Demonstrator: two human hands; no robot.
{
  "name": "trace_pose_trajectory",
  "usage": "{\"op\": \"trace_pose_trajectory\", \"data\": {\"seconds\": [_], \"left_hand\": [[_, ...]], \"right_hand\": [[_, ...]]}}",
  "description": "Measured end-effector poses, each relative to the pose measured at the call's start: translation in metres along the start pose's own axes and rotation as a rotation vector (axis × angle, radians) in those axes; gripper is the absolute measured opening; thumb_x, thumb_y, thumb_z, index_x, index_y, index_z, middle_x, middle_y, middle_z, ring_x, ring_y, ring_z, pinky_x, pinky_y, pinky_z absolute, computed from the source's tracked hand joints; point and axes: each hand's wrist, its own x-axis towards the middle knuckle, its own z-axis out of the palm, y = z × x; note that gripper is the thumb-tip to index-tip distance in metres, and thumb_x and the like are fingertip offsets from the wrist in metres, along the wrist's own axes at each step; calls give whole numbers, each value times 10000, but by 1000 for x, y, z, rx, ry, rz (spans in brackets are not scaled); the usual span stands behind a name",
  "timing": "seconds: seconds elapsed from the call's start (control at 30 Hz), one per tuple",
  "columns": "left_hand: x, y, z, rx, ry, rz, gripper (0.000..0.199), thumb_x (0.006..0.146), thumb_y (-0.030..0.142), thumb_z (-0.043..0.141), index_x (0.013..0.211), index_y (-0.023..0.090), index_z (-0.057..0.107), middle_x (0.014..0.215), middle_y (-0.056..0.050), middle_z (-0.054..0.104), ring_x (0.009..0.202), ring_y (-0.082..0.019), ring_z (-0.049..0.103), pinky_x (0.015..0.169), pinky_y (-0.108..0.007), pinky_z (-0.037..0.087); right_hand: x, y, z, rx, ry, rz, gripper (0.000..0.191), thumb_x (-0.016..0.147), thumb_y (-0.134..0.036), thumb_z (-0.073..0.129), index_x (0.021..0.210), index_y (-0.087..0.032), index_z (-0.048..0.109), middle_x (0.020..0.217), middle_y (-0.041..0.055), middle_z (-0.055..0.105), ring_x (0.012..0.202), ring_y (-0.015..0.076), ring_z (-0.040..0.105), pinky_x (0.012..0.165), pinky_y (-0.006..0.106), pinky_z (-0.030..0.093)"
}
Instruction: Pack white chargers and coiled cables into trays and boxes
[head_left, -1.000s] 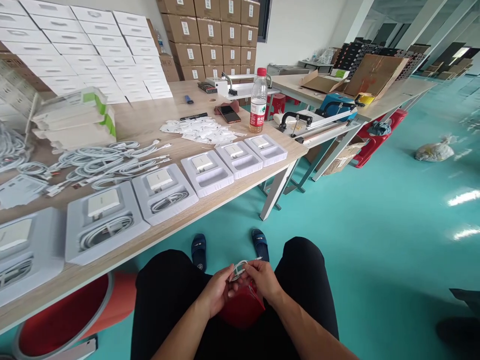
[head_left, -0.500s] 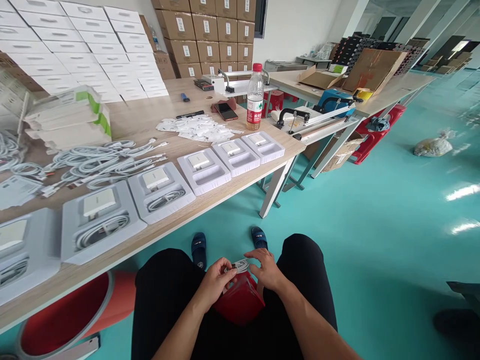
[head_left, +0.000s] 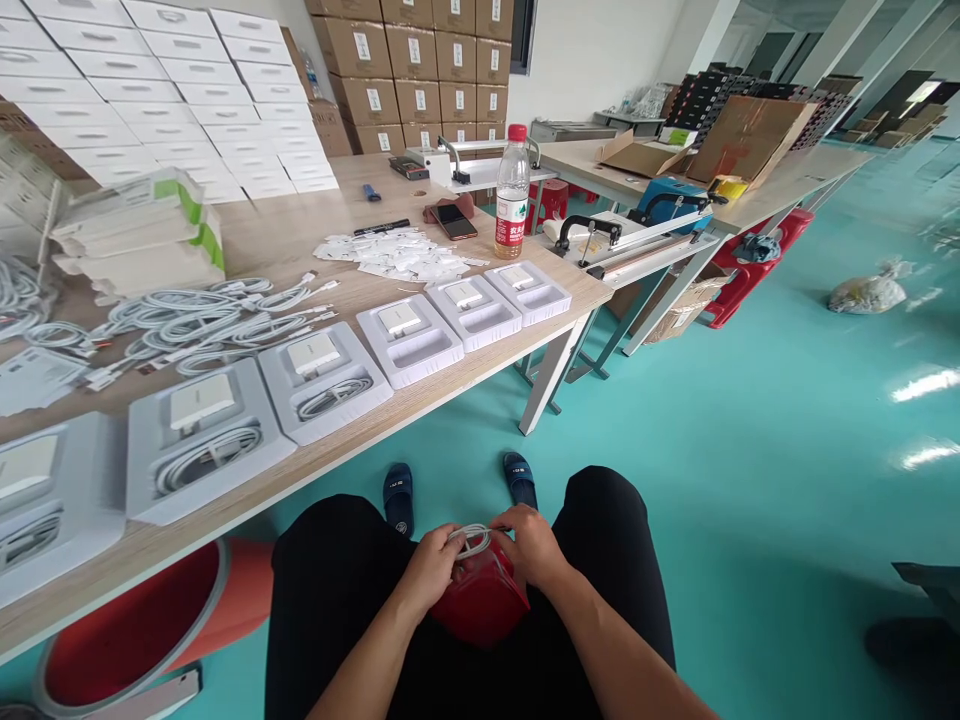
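Note:
A small coil of white charging cable (head_left: pixel 472 540) is held over the red stool (head_left: pixel 481 600) between my legs. My left hand (head_left: pixel 435 565) pinches the coil's left side. On its right, my right hand (head_left: pixel 531 540) has thumb and fingers closed on a dark-looking end of the cable. Up on the table, a white tray (head_left: pixel 322 385) carries a charger (head_left: pixel 313 353) and a coiled cable (head_left: pixel 334 398). Farther right, another tray (head_left: pixel 410 340) has a charger and a vacant cable hollow. A heap of loose white cables (head_left: pixel 195 320) lies behind the trays.
The wooden table (head_left: pixel 420 405) runs along my left and front. On it stand a bottle (head_left: pixel 511 195), a phone (head_left: pixel 454 222), small white slips (head_left: pixel 401 255) and stacked white boxes (head_left: pixel 202 100). A red bin (head_left: pixel 161 625) lies below at left.
My right hand has closed on the cable, its fingers earlier more spread. The coil now shows as a wider loop between both hands.

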Motion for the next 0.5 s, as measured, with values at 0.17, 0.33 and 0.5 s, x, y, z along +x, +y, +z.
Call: {"op": "trace_pose_trajectory", "data": {"seconds": [0.17,0.33,0.5], "left_hand": [[6,-8,1,62,83,38,343,853,443,556,998,163,690,659,-42,682,598,-218,641,551,-293,451],[3,-8,5,116,106,80,389,869,396,544,1156,173,682,851,-90,737,748,-257,703,634,-324,510],[-1,-5,10,152,93,140,370,869,379,547,1128,178,718,800,-83,737,706,-252,695,663,-334,518]], "right_hand": [[0,0,8,10,55,64,119,831,-182,611,759,-214,700,875,84,674,884,243,592,799,357,410],[-3,-1,16,232,63,162,196,921,-300,467,774,-220,569,666,5,579,618,175,538,584,291,378],[-1,-2,21,467,103,214,250,930,-426,431,808,-222,508,587,-40,510,540,148,500,568,281,412]]}}
